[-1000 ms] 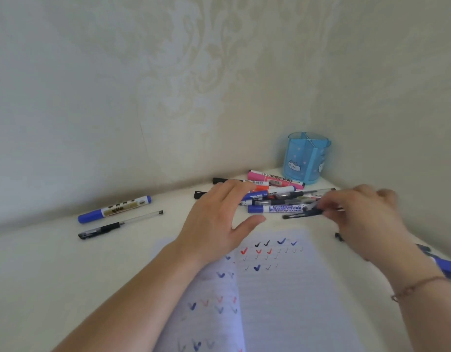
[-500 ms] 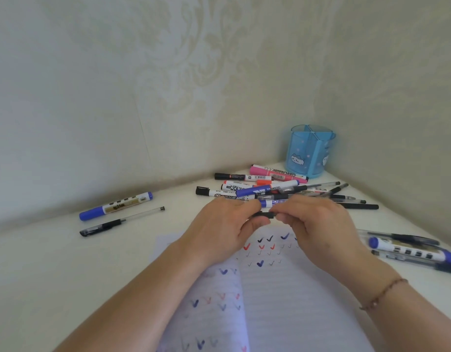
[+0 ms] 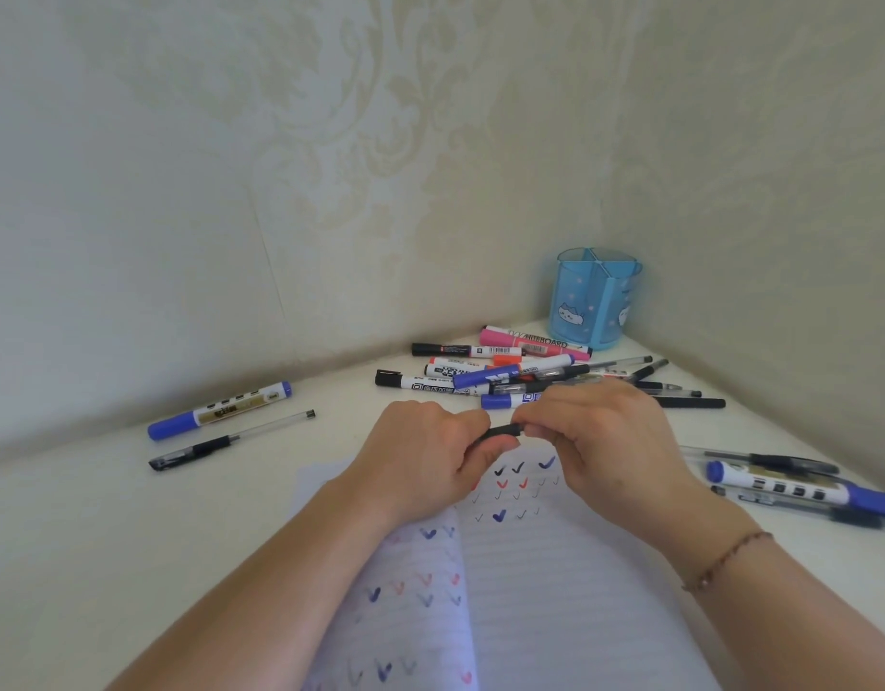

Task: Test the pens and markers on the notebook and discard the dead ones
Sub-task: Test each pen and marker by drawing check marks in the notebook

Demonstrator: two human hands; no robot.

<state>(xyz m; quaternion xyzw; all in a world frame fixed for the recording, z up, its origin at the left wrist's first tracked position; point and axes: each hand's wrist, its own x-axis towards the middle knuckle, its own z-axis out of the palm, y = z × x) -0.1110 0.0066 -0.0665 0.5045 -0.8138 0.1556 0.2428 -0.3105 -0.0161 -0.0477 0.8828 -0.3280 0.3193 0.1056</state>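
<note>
Lying nearest is one open notebook (image 3: 555, 591), its two lined pages covered in blue, red and black ticks. Above its top edge both hands meet on one black pen (image 3: 500, 432): the left hand (image 3: 420, 456) curls fingers and thumb round one end, the right hand (image 3: 605, 441) pinches the other end with its fingertips, knuckles up, a thin bracelet (image 3: 724, 561) on that wrist. Only a short dark stretch of the pen shows between them (whether a cap is coming off cannot be told).

On the white table (image 3: 106, 541) to the left lie two things side by side: a blue marker (image 3: 218, 410) and a clear pen with a black grip (image 3: 231, 440). To the right lies a group of about three, a blue marker (image 3: 799, 488) among thin pens.

Just behind the hands sits a heap of pens and markers (image 3: 520, 371), roughly a dozen, crossing one another; a pink whiteboard marker (image 3: 535, 341) lies at its far edge. One blue pen holder (image 3: 596, 297) stands upright in the corner by the wall.
</note>
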